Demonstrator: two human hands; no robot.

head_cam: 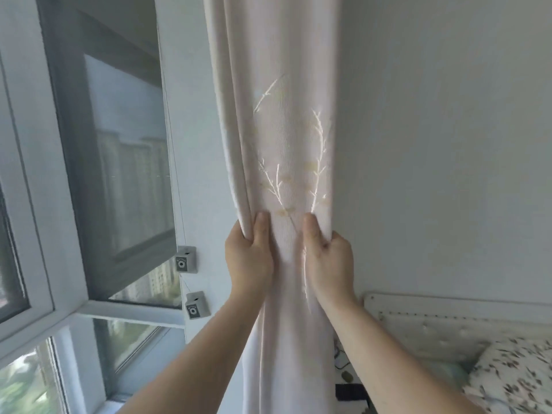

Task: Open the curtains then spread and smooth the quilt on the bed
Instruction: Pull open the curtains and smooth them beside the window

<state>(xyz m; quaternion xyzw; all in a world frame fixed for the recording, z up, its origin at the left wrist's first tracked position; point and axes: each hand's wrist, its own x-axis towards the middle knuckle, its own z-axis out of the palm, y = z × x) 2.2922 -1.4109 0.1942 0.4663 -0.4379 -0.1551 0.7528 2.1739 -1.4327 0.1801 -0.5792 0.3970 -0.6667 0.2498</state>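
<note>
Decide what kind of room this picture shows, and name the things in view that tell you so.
Most likely a bedroom in a high flat: a white tufted padded headboard with a leaf-print white pillow against it, a pale embroidered fabric curtain bunched beside a grey-framed glass window facing tower blocks.

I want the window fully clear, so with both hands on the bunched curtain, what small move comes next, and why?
Probably let go and turn to the bed. The curtain is already gathered against the wall, the left hand and right hand grip its folds, and the window is uncovered.

Gathered curtain between window at left and wall at right; bed lower right.
</note>
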